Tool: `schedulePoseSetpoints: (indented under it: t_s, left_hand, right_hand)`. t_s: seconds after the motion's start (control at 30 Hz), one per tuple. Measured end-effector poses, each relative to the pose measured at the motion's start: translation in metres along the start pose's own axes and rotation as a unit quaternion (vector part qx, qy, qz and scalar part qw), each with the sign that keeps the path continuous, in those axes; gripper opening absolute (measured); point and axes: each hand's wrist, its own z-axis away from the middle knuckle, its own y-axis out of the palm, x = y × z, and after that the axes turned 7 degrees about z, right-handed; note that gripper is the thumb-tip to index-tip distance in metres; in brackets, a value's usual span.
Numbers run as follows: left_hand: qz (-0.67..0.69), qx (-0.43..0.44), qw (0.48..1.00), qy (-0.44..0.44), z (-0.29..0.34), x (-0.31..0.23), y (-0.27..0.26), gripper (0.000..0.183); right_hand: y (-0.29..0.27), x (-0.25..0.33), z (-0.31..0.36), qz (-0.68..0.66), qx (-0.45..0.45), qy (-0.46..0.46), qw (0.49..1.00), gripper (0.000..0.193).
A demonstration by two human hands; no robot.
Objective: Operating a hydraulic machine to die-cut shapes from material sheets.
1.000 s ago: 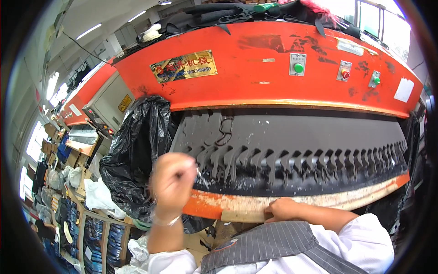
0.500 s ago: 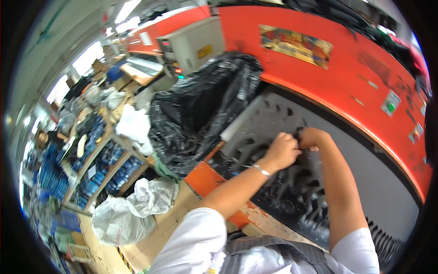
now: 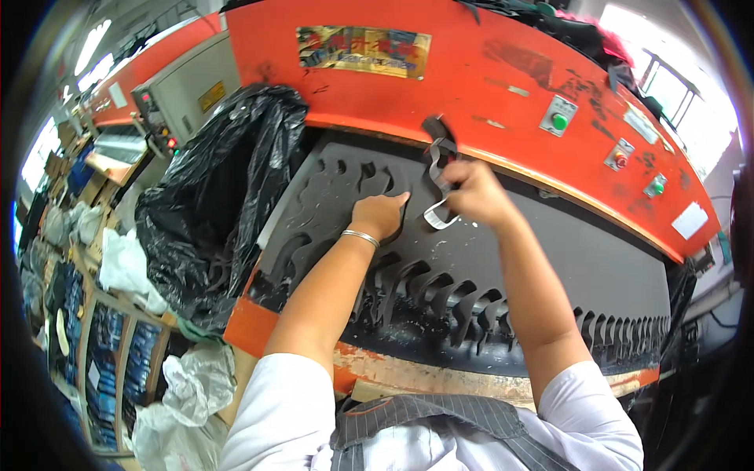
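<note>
Head view of a person's two bare hands at an orange press. The right hand (image 3: 476, 193) has its fingers closed round the side of a wavy metal cutting die (image 3: 433, 173), which is held roughly on end above the upper part of a dark grey sheet (image 3: 542, 235). The left hand (image 3: 378, 215) lies lower and to the left, at the cut-out area of the sheet; one digit is stretched out to the right, the rest are bent under. Whether these bent fingers pinch anything cannot be told. A metal bracelet (image 3: 361, 236) circles the left wrist. Curved strips (image 3: 463, 304) of the sheet stand along the front of the press bed (image 3: 455, 375).

The right fingertips are blurred and partly concealed by the die, whose own outline is smeared. Whether its lower end touches the sheet is unclear. The left palm hides the material beneath it, and the right forearm covers part of the row of strips. The top of the orange press housing (image 3: 479, 47) is partly cut off by the dark lens rim.

Half a second earlier, the hands were close together over the sheet; they are now apart. One second earlier, the die lay on the sheet with neither hand on it, and the right hand rested at the front edge.
</note>
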Motion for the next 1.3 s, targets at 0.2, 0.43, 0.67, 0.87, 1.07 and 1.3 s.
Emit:
schedulePoseSetpoints:
  t_s: [0.2, 0.43, 0.67, 0.87, 1.07, 1.3]
  left_hand:
    - [0.028, -0.022, 0.999, 0.004, -0.014, -0.014, 0.018, 0.038]
    - [0.041, -0.057, 0.997, 0.039, -0.003, 0.003, 0.019, 0.04]
    - [0.036, -0.041, 0.998, 0.025, -0.035, 0.003, 0.018, 0.042]
    - [0.023, 0.013, 1.0, -0.009, -0.079, -0.006, 0.012, 0.041]
    - [0.191, -0.08, 0.978, -0.027, -0.105, -0.02, -0.014, 0.037]
    - [0.295, -0.133, 0.916, 0.236, -0.125, -0.193, -0.001, 0.022]
  right_hand:
    - [0.071, -0.085, 0.022, 0.163, 0.008, 0.042, 0.986, 0.026]
    - [0.094, -0.037, 0.062, 0.234, 0.006, 0.105, 0.967, 0.101]
    - [0.095, -0.061, 0.041, 0.239, -0.019, 0.1, 0.966, 0.102]
    - [0.078, -0.08, 0.015, 0.272, -0.031, 0.095, 0.957, 0.101]
    - [-0.007, -0.112, 0.042, 0.099, -0.077, 0.02, 0.992, 0.107]
    - [-0.258, -0.219, 0.159, 0.152, -0.598, -0.055, 0.785, 0.054]
